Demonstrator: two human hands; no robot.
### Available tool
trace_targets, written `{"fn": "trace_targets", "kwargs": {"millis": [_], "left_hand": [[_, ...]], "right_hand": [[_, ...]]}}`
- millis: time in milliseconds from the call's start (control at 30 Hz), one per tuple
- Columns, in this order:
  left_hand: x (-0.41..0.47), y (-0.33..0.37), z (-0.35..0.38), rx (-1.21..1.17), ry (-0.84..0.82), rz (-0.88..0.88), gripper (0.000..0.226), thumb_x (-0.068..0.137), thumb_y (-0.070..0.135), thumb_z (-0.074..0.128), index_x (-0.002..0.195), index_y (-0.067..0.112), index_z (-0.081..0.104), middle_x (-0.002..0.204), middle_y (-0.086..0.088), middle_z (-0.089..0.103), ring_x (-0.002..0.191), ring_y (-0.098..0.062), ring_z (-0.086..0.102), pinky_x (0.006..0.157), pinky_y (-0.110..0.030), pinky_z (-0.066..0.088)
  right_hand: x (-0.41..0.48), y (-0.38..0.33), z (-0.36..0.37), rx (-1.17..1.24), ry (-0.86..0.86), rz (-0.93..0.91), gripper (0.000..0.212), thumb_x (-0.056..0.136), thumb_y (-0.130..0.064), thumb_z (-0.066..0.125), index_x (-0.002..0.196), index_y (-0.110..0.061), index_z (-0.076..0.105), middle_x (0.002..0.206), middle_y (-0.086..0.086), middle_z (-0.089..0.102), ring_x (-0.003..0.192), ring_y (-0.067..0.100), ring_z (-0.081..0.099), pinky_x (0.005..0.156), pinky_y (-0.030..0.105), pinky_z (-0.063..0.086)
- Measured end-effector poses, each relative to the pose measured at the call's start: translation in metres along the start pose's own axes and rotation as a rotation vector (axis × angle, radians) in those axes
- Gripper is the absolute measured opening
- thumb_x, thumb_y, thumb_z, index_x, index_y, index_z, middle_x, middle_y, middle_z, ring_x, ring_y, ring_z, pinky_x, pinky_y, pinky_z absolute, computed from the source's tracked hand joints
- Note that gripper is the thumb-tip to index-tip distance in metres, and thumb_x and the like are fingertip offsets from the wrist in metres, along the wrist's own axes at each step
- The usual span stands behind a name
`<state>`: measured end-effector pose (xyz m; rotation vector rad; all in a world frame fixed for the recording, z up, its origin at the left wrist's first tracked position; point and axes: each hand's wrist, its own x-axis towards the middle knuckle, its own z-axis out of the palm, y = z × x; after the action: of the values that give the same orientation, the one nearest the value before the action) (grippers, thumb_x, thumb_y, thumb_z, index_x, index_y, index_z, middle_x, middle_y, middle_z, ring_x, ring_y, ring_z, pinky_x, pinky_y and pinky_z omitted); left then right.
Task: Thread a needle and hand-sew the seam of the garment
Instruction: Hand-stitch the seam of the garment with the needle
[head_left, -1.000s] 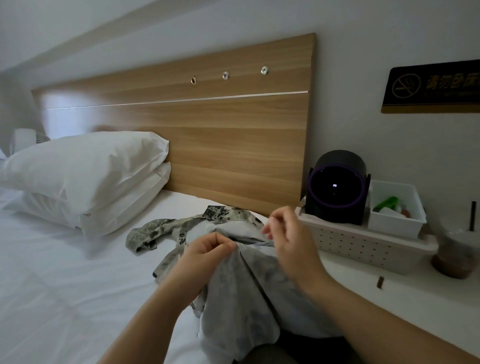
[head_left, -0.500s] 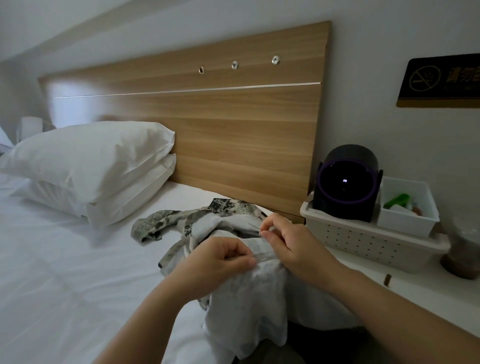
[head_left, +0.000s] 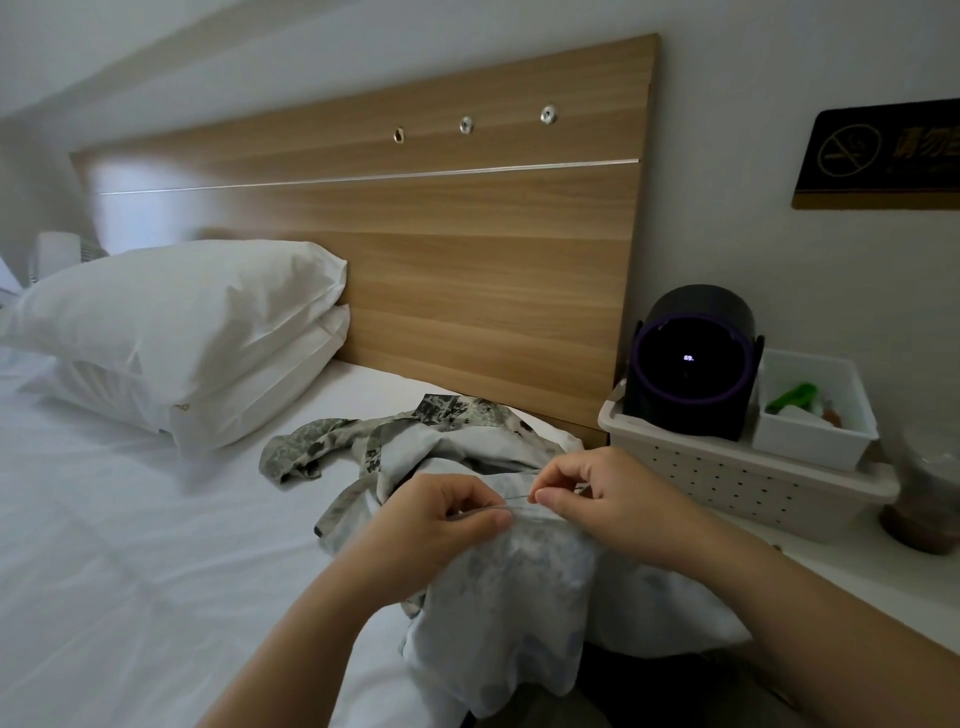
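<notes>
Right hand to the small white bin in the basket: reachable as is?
Probably yes. The small white bin sits open-topped in the basket, just beyond the right hand, with nothing between them. But that hand pinches the needle, so it would need to park it first.

- The thin silver needle (head_left: 511, 500) showed only between the left hand (head_left: 441, 512) and right hand (head_left: 608, 499); fingers hid both its ends.
- The dark rectangular gold-lettered wall sign (head_left: 883, 156) and the clear plastic cup of brown drink (head_left: 922, 504) were cut off at the right edge.

Both hands pinch the garment (head_left: 498, 587) on the bed (head_left: 130, 545), the right hand (head_left: 608, 499) apparently holding a needle (head_left: 511, 500).
</notes>
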<state>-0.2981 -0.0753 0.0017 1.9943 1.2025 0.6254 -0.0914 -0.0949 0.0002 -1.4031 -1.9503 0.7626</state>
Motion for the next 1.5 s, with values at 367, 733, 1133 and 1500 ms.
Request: {"fn": "trace_targets", "kwargs": {"millis": [367,733,1133,1500], "left_hand": [[0.000,-0.002,-0.003,0.002,0.037,-0.029,0.013,0.084,0.035,0.069,0.073,0.028,0.070,0.062,0.011,0.059,0.059,0.000,0.049,0.056,-0.010,0.038],[0.003,-0.011,-0.008,-0.138,-0.067,-0.044,0.007,0.086,0.034,0.069,0.079,0.035,0.072,0.073,0.011,0.065,0.071,-0.003,0.056,0.072,-0.024,0.045],[0.003,-0.008,-0.007,-0.285,-0.120,-0.061,0.016,0.088,0.025,0.067,0.074,0.032,0.073,0.073,0.014,0.066,0.072,0.000,0.058,0.073,-0.021,0.043],[0.002,-0.007,-0.010,-0.354,-0.126,-0.049,0.011,0.084,0.035,0.070,0.076,0.029,0.073,0.074,0.012,0.066,0.072,-0.003,0.058,0.074,-0.024,0.043]], "right_hand": [[0.003,-0.002,-0.015,-0.008,-0.150,0.060,0.011,0.091,-0.026,0.061,0.090,-0.025,0.072,0.088,-0.003,0.071,0.086,0.016,0.064,0.082,0.033,0.050],[0.009,0.000,-0.022,0.057,-0.260,0.056,0.012,0.091,-0.022,0.062,0.087,-0.029,0.071,0.091,-0.009,0.071,0.086,0.001,0.063,0.083,0.020,0.050],[0.011,0.001,-0.025,0.147,-0.395,0.058,0.014,0.093,-0.019,0.060,0.090,-0.025,0.072,0.088,-0.013,0.070,0.087,-0.001,0.062,0.083,0.018,0.047],[0.011,0.002,-0.023,0.179,-0.353,0.098,0.014,0.094,-0.019,0.058,0.089,-0.023,0.070,0.084,-0.011,0.069,0.080,0.001,0.061,0.078,0.019,0.048]]}}
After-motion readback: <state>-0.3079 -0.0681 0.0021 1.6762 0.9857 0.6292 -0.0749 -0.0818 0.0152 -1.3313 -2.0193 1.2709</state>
